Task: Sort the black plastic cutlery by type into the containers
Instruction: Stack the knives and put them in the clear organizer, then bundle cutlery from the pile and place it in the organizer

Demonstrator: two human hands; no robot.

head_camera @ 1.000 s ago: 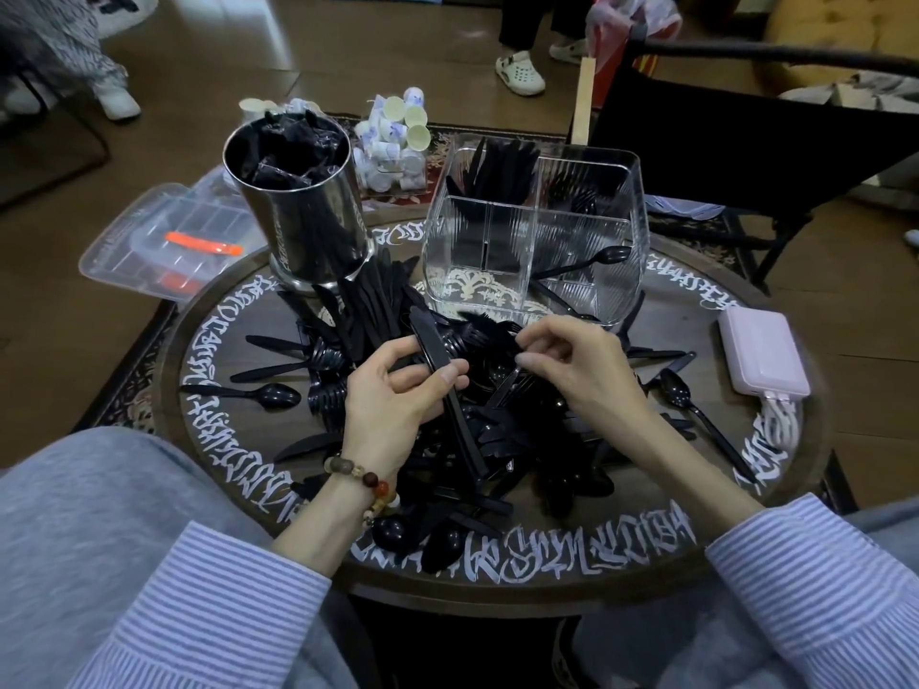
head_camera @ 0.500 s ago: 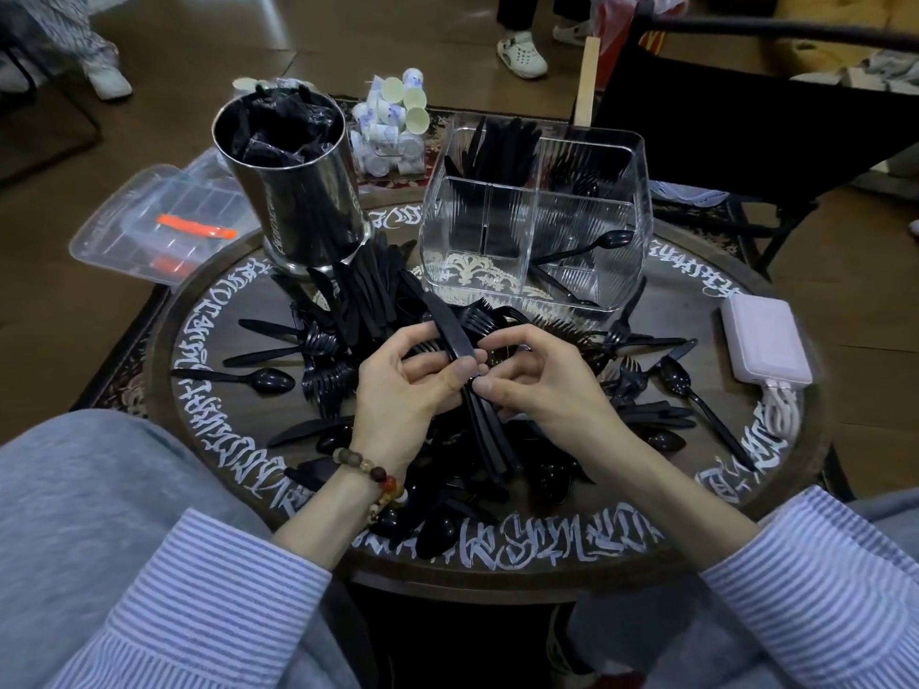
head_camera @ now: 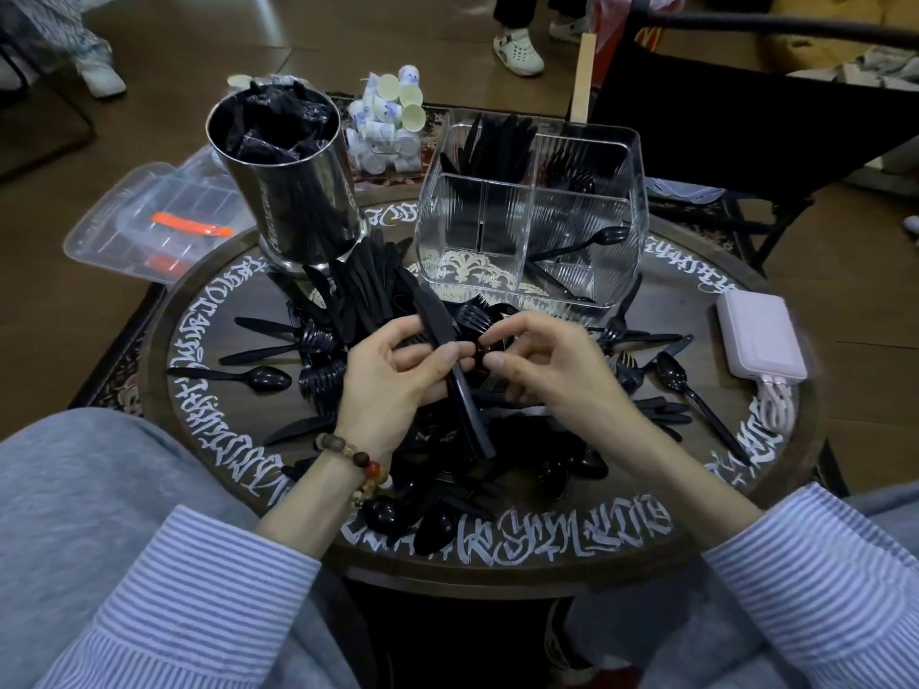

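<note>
Knife [head_camera: 450,370] gripped in left hand [head_camera: 393,380], blade pointing away toward clear container [head_camera: 631,241]; right hand [head_camera: 542,370] pinching something small and dark beside it.

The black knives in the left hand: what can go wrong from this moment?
1. The left hand grips several knives in a loose bundle; one might slide out onto the pile.
2. The right hand pinches something small and dark close to the bundle, so pieces may tangle.
3. The clear divided container already holds cutlery in three sections; knives could land in the wrong one.
</note>
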